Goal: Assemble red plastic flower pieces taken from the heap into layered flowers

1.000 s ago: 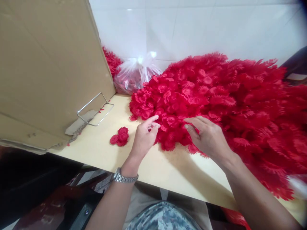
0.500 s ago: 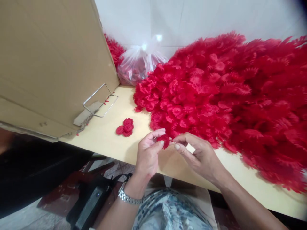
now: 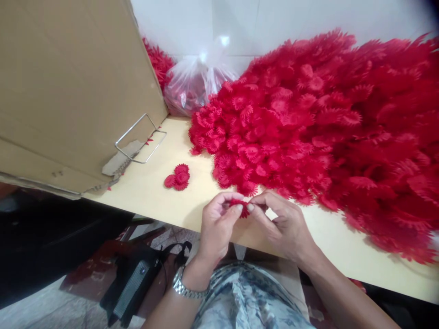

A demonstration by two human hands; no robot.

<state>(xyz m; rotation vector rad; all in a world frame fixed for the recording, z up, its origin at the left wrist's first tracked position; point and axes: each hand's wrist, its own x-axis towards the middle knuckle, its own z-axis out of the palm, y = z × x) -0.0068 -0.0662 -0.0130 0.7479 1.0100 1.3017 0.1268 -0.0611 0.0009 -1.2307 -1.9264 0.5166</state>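
Note:
A small red flower piece (image 3: 243,210) is pinched between the thumb and fingers of my left hand (image 3: 219,224), which has a metal watch at the wrist. From the right, my right hand (image 3: 283,224) closes its thumb and forefinger at the flower's edge; whether it also grips something tiny there is hidden. Both hands are above the front edge of the pale yellow table (image 3: 147,196). Left of them lies a small cluster of red flowers (image 3: 181,177). Beyond them spreads a big heap of red flowers (image 3: 274,132).
A large cardboard box (image 3: 75,91) stands at the left, with a bent wire frame (image 3: 140,139) against its lower edge. A clear plastic bag (image 3: 192,87) of red pieces sits by the wall. Below the table is a black bag (image 3: 133,283).
My hands have come closer together, and the thumb and forefinger of my right hand now meet the flower's edge. The view has shifted slightly.

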